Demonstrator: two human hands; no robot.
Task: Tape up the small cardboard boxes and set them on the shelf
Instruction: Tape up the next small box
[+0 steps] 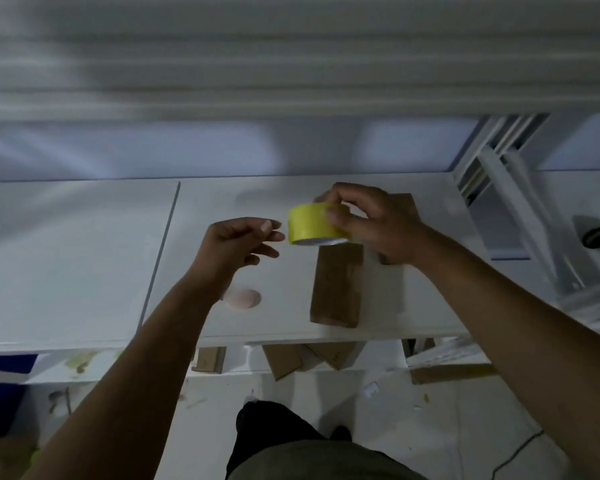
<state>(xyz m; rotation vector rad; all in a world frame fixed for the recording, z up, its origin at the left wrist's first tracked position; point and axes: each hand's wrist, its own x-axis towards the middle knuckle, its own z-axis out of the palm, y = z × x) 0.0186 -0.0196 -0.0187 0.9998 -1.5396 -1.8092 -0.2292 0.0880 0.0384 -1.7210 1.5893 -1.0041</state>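
Tape roll (314,225), yellow, is pinched by the right hand (371,223) just above the far end of a long cardboard box (336,285) lying on the white shelf (84,265). Left of the box, the left hand (238,242) hovers with fingers loosely spread, holding nothing. More boxes (284,360) lie below the box, under the shelf edge.

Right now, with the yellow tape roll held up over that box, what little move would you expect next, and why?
Probably the left hand pinches the loose end of the yellow tape roll and pulls a strip out. The right hand grips the roll above the cardboard box lying on the white shelf, and the left fingers hover open right beside it.
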